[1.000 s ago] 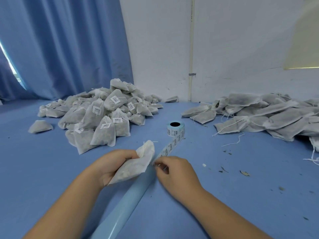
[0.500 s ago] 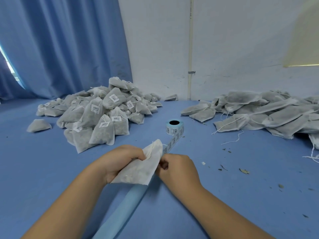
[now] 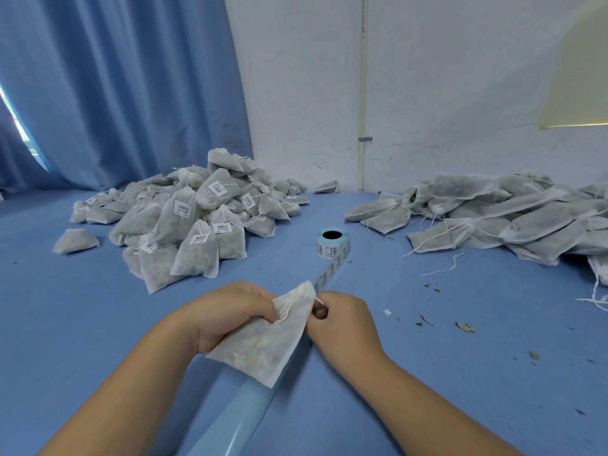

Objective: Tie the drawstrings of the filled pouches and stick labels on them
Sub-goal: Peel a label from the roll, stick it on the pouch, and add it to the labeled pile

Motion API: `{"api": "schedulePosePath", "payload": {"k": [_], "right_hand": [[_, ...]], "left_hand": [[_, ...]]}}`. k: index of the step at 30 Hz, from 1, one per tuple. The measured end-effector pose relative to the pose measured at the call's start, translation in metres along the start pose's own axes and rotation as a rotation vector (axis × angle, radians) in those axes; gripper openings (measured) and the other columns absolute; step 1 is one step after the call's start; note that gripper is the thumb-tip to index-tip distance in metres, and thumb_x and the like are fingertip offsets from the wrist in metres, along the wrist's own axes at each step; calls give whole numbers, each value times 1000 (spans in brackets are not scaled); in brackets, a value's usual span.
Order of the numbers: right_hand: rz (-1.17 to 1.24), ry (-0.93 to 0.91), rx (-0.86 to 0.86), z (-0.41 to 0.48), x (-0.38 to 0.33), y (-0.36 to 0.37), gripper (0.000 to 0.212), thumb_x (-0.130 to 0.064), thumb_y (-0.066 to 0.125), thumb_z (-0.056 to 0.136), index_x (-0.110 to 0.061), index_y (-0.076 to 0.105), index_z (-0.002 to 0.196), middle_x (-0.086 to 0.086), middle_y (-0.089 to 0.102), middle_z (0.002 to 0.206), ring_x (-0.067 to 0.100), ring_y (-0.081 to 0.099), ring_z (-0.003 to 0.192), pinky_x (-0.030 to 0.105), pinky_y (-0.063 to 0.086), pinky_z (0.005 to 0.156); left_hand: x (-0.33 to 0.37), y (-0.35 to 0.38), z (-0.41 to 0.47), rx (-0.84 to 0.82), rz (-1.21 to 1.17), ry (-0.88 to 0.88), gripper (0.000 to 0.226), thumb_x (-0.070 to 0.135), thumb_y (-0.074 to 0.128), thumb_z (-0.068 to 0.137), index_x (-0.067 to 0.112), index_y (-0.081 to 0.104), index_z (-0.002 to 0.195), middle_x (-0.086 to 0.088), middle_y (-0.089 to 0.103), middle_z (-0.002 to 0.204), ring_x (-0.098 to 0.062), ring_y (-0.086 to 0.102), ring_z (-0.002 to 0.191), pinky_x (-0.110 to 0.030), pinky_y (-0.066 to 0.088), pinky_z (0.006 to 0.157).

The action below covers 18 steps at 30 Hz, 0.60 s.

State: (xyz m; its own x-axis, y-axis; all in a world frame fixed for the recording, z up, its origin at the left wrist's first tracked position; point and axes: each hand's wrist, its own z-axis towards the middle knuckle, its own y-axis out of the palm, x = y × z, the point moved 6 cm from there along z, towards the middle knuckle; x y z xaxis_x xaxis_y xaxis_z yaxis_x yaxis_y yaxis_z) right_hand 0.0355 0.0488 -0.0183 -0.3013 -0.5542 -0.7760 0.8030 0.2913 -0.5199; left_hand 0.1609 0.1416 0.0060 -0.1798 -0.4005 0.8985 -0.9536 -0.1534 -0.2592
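Note:
A filled white mesh pouch (image 3: 266,343) hangs tilted over the blue table, its gathered neck uppermost. My left hand (image 3: 227,311) grips that neck. My right hand (image 3: 339,319) sits right beside it, fingers curled, pinching the thin white drawstring (image 3: 318,301) at the neck. A roll of barcode labels (image 3: 331,245) stands behind my hands, and its unrolled strip (image 3: 329,273) runs toward me under the pouch.
A heap of tied, labelled pouches (image 3: 194,222) lies at the left back. Untied pouches with loose strings (image 3: 500,218) are piled at the right. Leaf crumbs (image 3: 464,326) dot the blue table (image 3: 460,390). Blue curtain and white wall stand behind.
The pouch has swung down from pointing up to hanging lower between my hands. My hands have closed together at its neck, and my right hand now pinches the string.

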Motion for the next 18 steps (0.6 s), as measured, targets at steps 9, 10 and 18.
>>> {"api": "schedulePosePath", "payload": {"k": [9, 10, 18], "right_hand": [[138, 167, -25, 3, 13, -7, 28, -22, 63, 79, -21, 56, 52, -15, 48, 41, 3, 42, 41, 12, 30, 41], [150, 190, -26, 3, 16, -9, 22, -19, 61, 77, -18, 57, 55, -15, 50, 43, 2, 43, 42, 11, 30, 41], [210, 299, 31, 3, 30, -37, 12, -18, 59, 73, -10, 64, 68, -9, 55, 57, 4, 39, 45, 21, 32, 48]], "left_hand": [[-4, -6, -5, 61, 69, -43, 23, 2, 59, 82, 10, 65, 61, -7, 58, 61, -17, 55, 49, -20, 45, 48], [-5, -8, -6, 75, 77, -50, 24, 2, 59, 83, 11, 64, 61, -7, 57, 61, -17, 55, 49, -20, 45, 48], [-5, -19, -14, 155, 107, -82, 33, 3, 56, 88, 14, 62, 58, -6, 57, 62, -18, 55, 49, -21, 45, 48]]}}
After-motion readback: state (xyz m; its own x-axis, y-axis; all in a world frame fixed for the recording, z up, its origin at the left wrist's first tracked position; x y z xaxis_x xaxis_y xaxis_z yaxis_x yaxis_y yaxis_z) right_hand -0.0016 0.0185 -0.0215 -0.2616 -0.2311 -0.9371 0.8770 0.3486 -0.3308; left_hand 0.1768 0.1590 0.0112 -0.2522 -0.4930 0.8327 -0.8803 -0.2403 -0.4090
